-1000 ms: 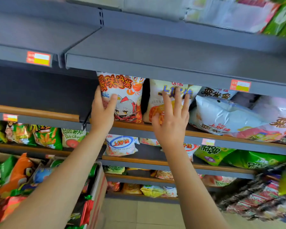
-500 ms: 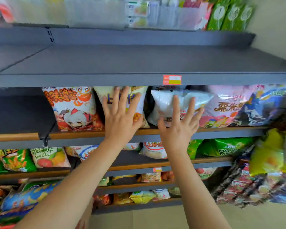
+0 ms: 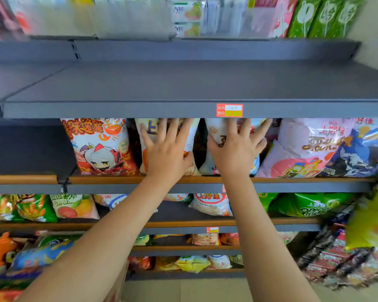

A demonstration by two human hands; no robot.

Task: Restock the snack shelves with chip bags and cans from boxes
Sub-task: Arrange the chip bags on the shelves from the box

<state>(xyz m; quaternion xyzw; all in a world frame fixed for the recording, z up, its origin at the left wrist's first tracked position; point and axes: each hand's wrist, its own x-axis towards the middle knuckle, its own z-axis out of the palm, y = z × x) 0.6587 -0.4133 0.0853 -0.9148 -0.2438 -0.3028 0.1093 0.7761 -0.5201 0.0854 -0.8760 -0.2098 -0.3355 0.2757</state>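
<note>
Chip bags stand in a row on a grey shelf with a wooden front lip (image 3: 109,179). My left hand (image 3: 166,151) lies flat with spread fingers against a cream bag with blue lettering (image 3: 150,129). My right hand (image 3: 236,151) presses with spread fingers on a white bag (image 3: 214,129) just to its right. Left of both stands a red and white bag with a cartoon character (image 3: 100,147). A pink bag (image 3: 301,149) and a blue bag (image 3: 362,149) lean at the right end of the row.
An empty grey shelf (image 3: 183,83) with a red price tag (image 3: 229,110) juts out just above my hands. Lower shelves hold green, white and orange bags (image 3: 37,208). A cardboard box (image 3: 116,288) full of chip bags sits at bottom left. Hanging snack packets (image 3: 336,262) crowd the right.
My left hand left the red cartoon bag and moved right onto the cream bag. My right hand shifted from the cream bag to the white one, which now stands more upright.
</note>
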